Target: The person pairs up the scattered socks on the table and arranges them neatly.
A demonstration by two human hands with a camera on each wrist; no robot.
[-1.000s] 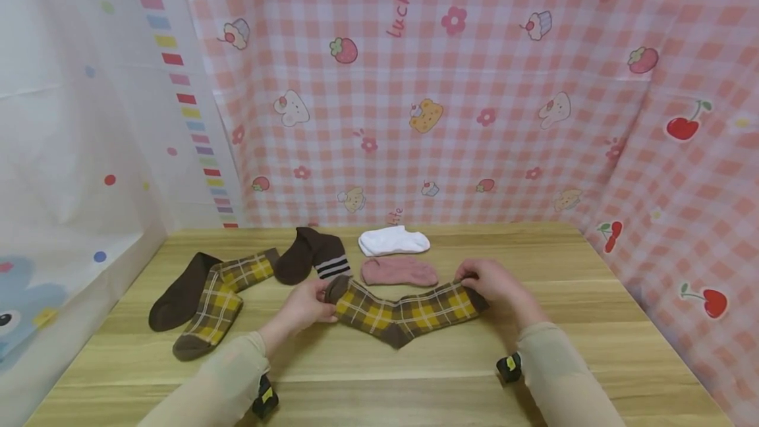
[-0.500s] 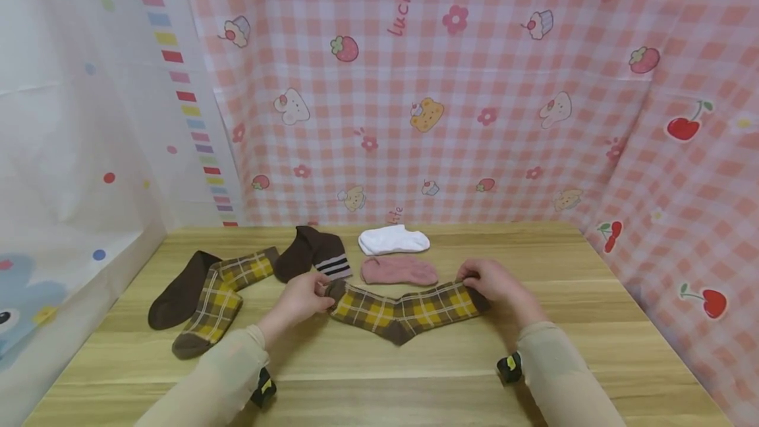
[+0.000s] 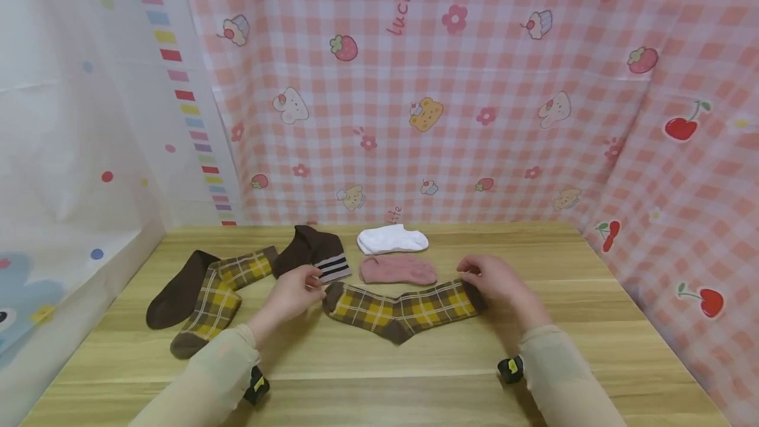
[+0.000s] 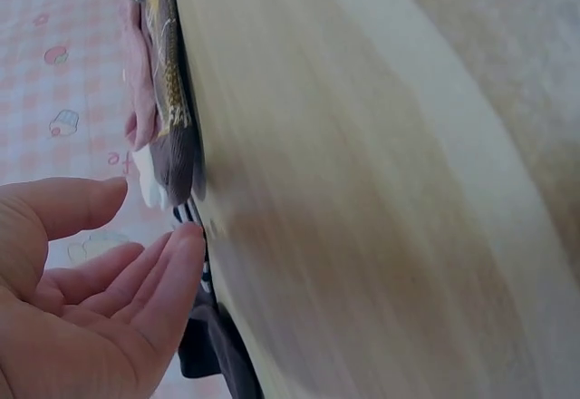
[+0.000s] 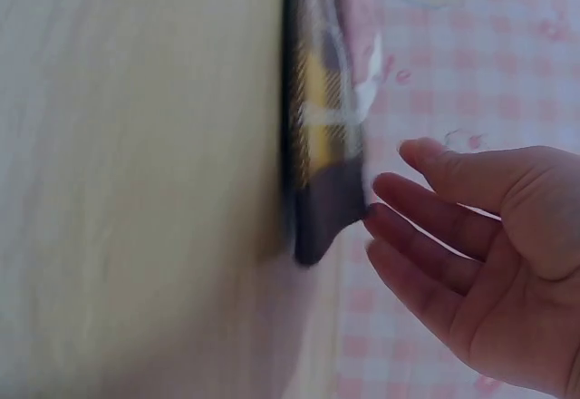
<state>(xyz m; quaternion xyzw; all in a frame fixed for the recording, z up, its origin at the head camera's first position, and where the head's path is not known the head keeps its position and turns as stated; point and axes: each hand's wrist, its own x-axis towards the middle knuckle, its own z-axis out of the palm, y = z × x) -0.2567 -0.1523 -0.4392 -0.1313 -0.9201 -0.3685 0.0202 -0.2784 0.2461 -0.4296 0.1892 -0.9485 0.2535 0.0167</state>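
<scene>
A brown and yellow plaid sock (image 3: 396, 315) lies stretched sideways on the wooden table, its brown heel pointing toward me. Off its left end is my left hand (image 3: 294, 295); the left wrist view shows thumb and fingers apart with nothing between them, just short of the sock's brown end (image 4: 172, 165). At the other end, my right hand (image 3: 492, 277) hovers at the dark brown tip. In the right wrist view its fingers (image 5: 426, 263) are spread, fingertips right by the sock's brown end (image 5: 328, 209), and they hold nothing.
Behind the sock lie a pink sock (image 3: 398, 270) and white socks (image 3: 393, 240). To the left are a dark brown sock with grey stripes (image 3: 326, 249), another plaid sock (image 3: 216, 305) and a plain dark brown sock (image 3: 180, 295). A checked cloth (image 3: 391, 150) hangs behind the table.
My left hand has let go of the plaid sock's left end and drawn back to the left. My right hand has loosened from the right end, staying nearly in place. The sock lies flat.
</scene>
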